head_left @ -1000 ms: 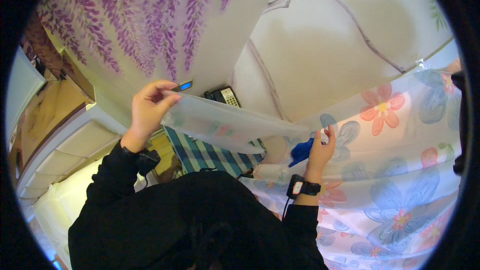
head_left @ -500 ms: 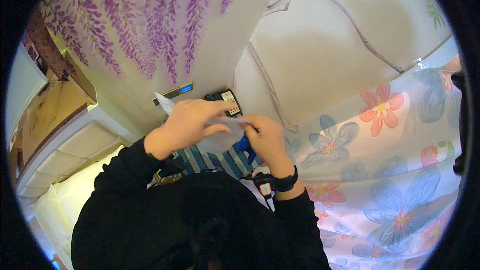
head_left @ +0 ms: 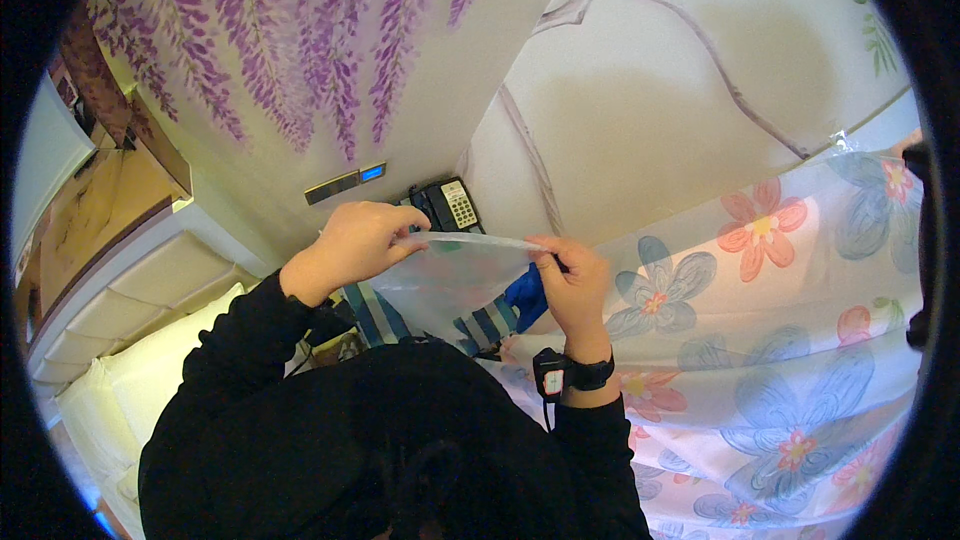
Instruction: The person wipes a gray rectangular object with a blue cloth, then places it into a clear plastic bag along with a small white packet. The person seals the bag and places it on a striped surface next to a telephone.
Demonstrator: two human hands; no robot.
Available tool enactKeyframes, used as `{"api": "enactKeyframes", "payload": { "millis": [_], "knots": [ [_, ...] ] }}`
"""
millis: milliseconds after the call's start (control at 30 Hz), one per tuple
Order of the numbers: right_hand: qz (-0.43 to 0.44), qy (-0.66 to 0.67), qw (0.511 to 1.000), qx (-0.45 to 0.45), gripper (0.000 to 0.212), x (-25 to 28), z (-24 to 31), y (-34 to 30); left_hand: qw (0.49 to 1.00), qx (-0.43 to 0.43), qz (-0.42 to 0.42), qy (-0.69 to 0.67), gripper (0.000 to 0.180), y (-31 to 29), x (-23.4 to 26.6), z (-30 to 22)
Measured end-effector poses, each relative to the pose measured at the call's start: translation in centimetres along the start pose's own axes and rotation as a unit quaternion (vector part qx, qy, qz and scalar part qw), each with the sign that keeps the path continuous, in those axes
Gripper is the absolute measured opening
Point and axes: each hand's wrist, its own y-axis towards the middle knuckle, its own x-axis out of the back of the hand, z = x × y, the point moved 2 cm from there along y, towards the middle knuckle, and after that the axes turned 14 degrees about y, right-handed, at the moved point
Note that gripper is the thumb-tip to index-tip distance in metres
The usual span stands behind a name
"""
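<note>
Right, clear plastic bag is up at chest height between both hands, above a striped cloth and close in front of the wall. Left hand pinches the bag's top edge on its left; right hand pinches the same edge on its right, fingers closed on the film, with something blue just below it that I can't identify. Rim is pulled flat between the two grips. Looks like the mouth of the bag is being handled, opening or sealing, can't tell which. Either way the next move needs both pinches kept and the rim kept level. Around it: wall phone and a switch panel behind, flowered sheet on the right, padded headboard on the left.
</note>
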Motion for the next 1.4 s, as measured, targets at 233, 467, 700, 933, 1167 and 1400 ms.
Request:
{"api": "enactKeyframes", "payload": {
  "millis": [233,467,700,933,1167,1400],
  "knots": [
    [0.088,-0.207,0.974,0.006,0.023,-1.5,0.4,-0.6,0.997,0.015,-0.063,0.041,0.023,1.5,-2.2,1.3],
    [0.186,-0.230,0.955,0.004,0.020,-5.2,-0.1,-2.2,0.982,0.124,-0.039,-0.137,0.025,2.5,-1.5,1.4],
    [0.205,-0.114,0.971,-0.047,0.047,-6.6,-0.3,-2.1,0.788,0.234,-0.018,-0.569,0.016,2.8,-2.1,1.5],
    [0.059,-0.017,0.988,-0.140,0.029,-6.5,-2.1,-1.4,0.742,0.151,-0.030,-0.652,0.022,1.9,-2.3,-1.0],
    [0.138,-0.083,0.985,-0.068,0.033,-1.8,-2.0,-0.3,0.971,-0.021,-0.236,-0.018,0.018,1.1,0.1,-0.1],
    [0.039,-0.003,0.996,-0.078,0.028,-1.1,-0.8,-0.6,0.911,0.061,-0.124,-0.389,0.014,1.6,-2.4,-0.4]
  ]
}}
